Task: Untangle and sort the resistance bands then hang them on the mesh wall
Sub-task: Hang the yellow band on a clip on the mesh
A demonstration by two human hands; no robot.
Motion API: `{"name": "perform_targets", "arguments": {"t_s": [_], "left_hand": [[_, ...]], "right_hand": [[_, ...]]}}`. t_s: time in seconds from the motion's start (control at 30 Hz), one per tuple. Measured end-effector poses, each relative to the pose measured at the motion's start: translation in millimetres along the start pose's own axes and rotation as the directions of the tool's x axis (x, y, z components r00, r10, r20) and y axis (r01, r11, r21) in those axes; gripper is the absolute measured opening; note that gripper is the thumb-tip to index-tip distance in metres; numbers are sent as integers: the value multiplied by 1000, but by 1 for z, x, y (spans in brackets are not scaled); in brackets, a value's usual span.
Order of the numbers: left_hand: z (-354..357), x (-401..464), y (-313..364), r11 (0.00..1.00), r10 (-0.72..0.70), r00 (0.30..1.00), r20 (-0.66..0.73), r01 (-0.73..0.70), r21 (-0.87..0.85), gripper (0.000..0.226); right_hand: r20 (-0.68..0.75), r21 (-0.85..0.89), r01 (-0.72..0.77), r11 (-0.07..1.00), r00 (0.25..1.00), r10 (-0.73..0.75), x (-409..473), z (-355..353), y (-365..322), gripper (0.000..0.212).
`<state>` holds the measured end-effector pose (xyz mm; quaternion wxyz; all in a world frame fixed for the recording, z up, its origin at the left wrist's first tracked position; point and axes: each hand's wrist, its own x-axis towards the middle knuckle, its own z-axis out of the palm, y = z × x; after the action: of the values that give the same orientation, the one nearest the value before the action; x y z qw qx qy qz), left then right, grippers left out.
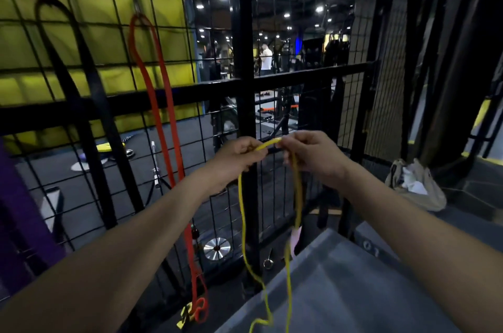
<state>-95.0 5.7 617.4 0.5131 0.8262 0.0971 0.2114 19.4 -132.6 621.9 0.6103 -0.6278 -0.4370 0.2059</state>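
A thin yellow resistance band (243, 212) hangs in a long loop from both my hands in front of the black mesh wall (114, 120). My left hand (236, 156) pinches its top bend from the left, and my right hand (313, 154) pinches it from the right. The loop's lower end trails down onto a grey box (340, 291). A pink piece (295, 237) shows beside the yellow strand. A red band (163, 103) hangs on a hook on the mesh. Left of it hangs a black band (79, 79). A purple band (19, 212) shows at the far left.
A thick black post (245, 60) stands straight ahead behind my hands. A beige bag (416, 185) lies on the floor at the right. Weights and a barbell lie on the gym floor beyond the mesh. People stand far off in the gym.
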Motion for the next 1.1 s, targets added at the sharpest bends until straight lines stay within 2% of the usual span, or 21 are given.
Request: {"name": "perform_targets", "arguments": {"t_s": [0.1,0.23,0.37,0.43,0.5,0.6,0.67,0.7,0.77,0.83,0.93,1.03,1.1], "left_hand": [[-9,-4,-5,997,-42,999,30,44,-67,10],[-21,-6,-8,985,-126,992,23,128,-112,7],[-40,-3,4,983,-166,986,-10,164,-84,12],[-53,7,13,989,-115,985,-125,102,-108,16],[-67,23,25,992,-39,967,-252,9,-123,14],[-86,51,48,993,36,937,-347,-73,-93,9],[-99,73,64,994,68,917,-392,-95,-49,5],[-107,83,71,995,81,911,-405,-99,-24,11],[-125,104,84,995,97,911,-400,-99,16,19],[-145,117,97,992,126,917,-378,-107,70,8],[-171,128,116,968,181,913,-367,-100,229,12],[-194,138,126,889,276,873,-402,-72,453,15],[-205,144,128,759,381,838,-391,-43,649,13]], "right_hand": [[-47,99,41,994,998,-36,13,0,-16,25],[-46,144,60,988,998,-54,33,6,-32,25],[-112,300,49,953,994,-16,53,8,-44,27],[-136,271,42,962,991,-5,64,8,-51,28],[-141,166,38,985,990,-14,77,8,-57,24],[-52,49,60,997,997,-58,99,11,-68,19],[0,35,100,994,995,-100,118,15,-78,20],[2,29,117,993,993,-117,128,18,-85,19],[-24,27,151,988,988,-150,151,24,-98,16],[-76,39,191,981,979,-187,174,28,-110,16],[-135,41,209,977,970,-201,207,33,-125,19],[-150,-12,211,977,966,-210,235,37,-133,19],[-164,-60,229,972,958,-236,250,41,-137,20]]}}
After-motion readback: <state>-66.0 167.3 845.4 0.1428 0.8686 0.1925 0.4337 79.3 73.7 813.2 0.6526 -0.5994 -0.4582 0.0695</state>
